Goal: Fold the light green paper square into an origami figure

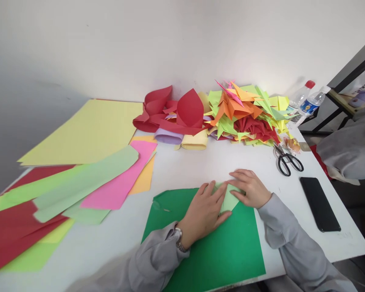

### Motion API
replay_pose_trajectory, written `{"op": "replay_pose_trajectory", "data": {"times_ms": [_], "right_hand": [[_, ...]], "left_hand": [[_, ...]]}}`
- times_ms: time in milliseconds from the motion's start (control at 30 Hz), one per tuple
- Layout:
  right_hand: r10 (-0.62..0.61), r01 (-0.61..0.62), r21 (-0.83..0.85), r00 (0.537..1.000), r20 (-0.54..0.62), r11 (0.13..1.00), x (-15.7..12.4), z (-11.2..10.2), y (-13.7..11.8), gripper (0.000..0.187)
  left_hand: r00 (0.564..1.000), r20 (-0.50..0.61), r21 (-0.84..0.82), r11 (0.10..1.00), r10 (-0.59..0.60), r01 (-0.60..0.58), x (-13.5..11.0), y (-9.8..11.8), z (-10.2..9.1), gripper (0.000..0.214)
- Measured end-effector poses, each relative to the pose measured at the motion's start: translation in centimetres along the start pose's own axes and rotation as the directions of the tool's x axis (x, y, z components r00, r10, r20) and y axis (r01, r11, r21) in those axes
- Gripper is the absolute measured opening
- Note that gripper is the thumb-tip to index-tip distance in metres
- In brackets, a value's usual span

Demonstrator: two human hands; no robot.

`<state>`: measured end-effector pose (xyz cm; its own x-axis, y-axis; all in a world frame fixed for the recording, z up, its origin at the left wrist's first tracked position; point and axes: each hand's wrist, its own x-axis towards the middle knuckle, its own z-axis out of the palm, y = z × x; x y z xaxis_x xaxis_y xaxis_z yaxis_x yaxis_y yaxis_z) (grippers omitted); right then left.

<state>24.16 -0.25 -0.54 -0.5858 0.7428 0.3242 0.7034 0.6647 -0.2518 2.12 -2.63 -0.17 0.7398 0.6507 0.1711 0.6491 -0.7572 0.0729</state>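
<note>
A small piece of light green paper [230,199] with a slanted lower edge lies on a dark green sheet [225,251]. My left hand [203,211] rests flat on the paper's left part, fingers stretched and spread, hiding some of it. From the right, my right hand [250,187] touches the paper's upper right part with its fingertips. Its fingers are apart and slightly bent, and the thumb lies on the paper. The fingertips of both hands nearly meet at the paper's top.
Coloured paper strips [88,182] lie at left, before a yellow sheet stack [88,129]. Red paper shapes [190,109] and a pile of folded paper [243,113] stand against the wall. Scissors [287,160], a black phone [320,204] and plastic bottles [312,104] are at right.
</note>
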Motion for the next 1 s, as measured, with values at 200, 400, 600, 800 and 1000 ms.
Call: {"op": "replay_pose_trajectory", "data": {"times_ms": [200, 400, 600, 800, 1000], "right_hand": [[-0.022, 0.017, -0.086, 0.998, -0.062, 0.996, 0.9, 0.1, -1.1, 0.021], [-0.043, 0.034, -0.126, 0.997, -0.065, 0.991, 1.1, -0.2, -0.8, 0.020], [-0.037, 0.035, -0.044, 0.998, -0.044, 0.998, 0.8, -0.5, 0.1, 0.021], [-0.050, 0.050, -0.006, 0.998, -0.025, 0.999, 0.5, -0.6, 0.8, 0.024], [-0.067, 0.066, -0.052, 0.998, -0.018, 0.996, 0.6, -0.6, 0.3, 0.024]], "left_hand": [[1.000, -0.014, -0.009, 1.000, -0.005, 0.005, 0.3, 0.2, -0.1, 0.056], [1.000, -0.002, 0.000, 1.000, 0.022, -0.022, 0.4, 0.4, -0.3, 0.057], [1.000, 0.025, -0.030, 1.000, 0.001, 0.000, 0.3, 0.6, -0.2, 0.060], [0.999, 0.030, 0.023, 1.000, -0.015, 0.014, -0.1, 1.2, 0.3, 0.063], [0.999, 0.013, 0.074, 0.997, -0.032, 0.031, -0.3, 1.8, 0.8, 0.069]]}}
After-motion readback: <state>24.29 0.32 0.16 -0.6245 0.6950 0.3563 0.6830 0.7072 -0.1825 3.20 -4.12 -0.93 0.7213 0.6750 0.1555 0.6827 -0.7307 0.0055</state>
